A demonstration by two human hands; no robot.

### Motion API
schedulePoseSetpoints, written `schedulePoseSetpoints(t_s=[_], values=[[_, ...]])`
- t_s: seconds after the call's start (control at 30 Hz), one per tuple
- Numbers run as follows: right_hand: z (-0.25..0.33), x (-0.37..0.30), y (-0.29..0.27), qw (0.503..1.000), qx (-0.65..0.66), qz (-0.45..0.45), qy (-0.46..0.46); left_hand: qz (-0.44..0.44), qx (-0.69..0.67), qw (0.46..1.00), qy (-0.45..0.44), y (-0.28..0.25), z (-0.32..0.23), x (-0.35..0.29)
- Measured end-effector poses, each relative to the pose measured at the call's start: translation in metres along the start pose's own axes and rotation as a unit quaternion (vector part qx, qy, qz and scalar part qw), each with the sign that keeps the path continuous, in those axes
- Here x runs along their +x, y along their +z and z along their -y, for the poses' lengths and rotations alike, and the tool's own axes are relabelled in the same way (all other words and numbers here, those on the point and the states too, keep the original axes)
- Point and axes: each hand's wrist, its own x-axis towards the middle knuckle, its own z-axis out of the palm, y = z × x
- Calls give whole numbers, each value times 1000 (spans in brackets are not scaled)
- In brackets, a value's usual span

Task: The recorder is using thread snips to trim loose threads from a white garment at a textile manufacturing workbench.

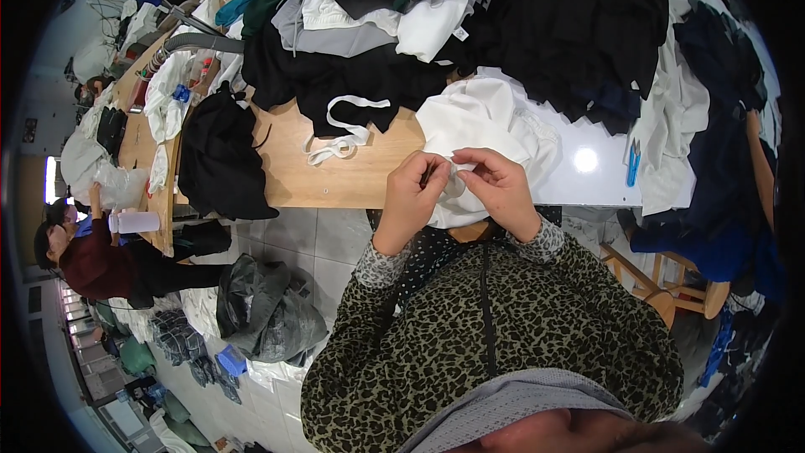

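A white garment [486,130] lies bunched on the wooden table [335,176] right in front of me. My left hand [412,195] and my right hand [499,184] meet at its near edge. Both pinch a small fold of the white fabric [457,169] between fingertips, close together and almost touching. Leopard-print sleeves with grey cuffs cover my forearms. Whether something thin such as a thread sits between the fingers is too small to tell.
Heaps of black [579,25], white and grey clothes [335,25] cover the far table. A white strap [344,130] lies on the wood. Blue scissors [633,162] rest on a white board at right. A wooden stool [671,285] stands right; bags [268,310] on the floor; a seated person [92,264] at left.
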Motion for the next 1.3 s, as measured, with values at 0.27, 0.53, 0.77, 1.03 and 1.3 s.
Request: schedulePoseSetpoints(t_s=[0.27,0.53,0.77,1.03,1.3], values=[[3,2,1,992,-113,-16,-55,24,146,984,102,-2,-14,0],[-14,8,-6,998,26,-20,54,119,166,979,1,-25,-32,-2],[-12,8,-3,999,-20,-27,23,175,204,963,-22,-20,-29,1],[-7,7,-3,995,-89,-28,-17,169,227,959,2,-16,-24,3],[-7,6,-2,995,-92,-22,-8,169,216,962,-3,-15,-26,3]])
